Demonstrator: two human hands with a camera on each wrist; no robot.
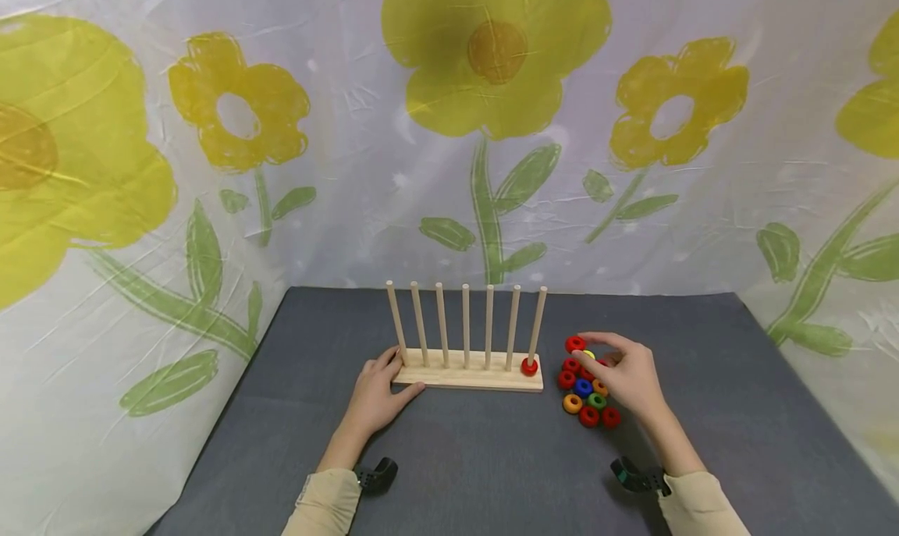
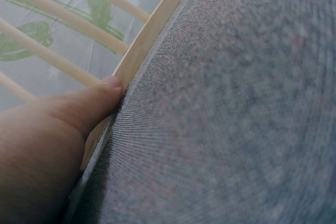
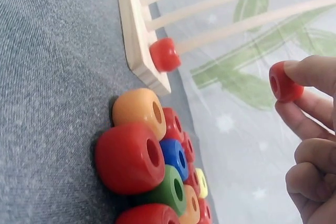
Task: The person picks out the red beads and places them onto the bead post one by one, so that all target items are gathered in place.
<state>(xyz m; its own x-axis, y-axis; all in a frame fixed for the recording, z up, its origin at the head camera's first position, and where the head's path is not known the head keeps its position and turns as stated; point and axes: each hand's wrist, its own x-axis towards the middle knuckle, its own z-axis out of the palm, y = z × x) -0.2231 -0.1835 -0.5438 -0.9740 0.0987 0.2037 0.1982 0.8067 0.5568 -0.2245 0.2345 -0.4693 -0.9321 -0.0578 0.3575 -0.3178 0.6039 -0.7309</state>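
Note:
A wooden peg rack (image 1: 467, 377) with several upright pegs stands on the cloth. My left hand (image 1: 377, 395) grips the left end of its base, thumb along the front edge; in the left wrist view that thumb (image 2: 100, 98) lies against the wood. A red bead (image 1: 530, 367) sits at the bottom of the rightmost peg. My right hand (image 1: 627, 372) pinches another red bead (image 3: 286, 82) between thumb and fingers, raised above the bead group. Under and beside that hand lie loose beads, among them a blue bead (image 1: 583, 388), a green bead (image 1: 597, 401) and an orange bead (image 1: 572, 403).
Dark grey cloth (image 1: 485, 458) covers the table. A backdrop (image 1: 351, 169) with painted yellow flowers rises behind and at the sides. The loose beads lie close together, right of the rack; a yellow bead (image 3: 201, 183) is partly hidden among them.

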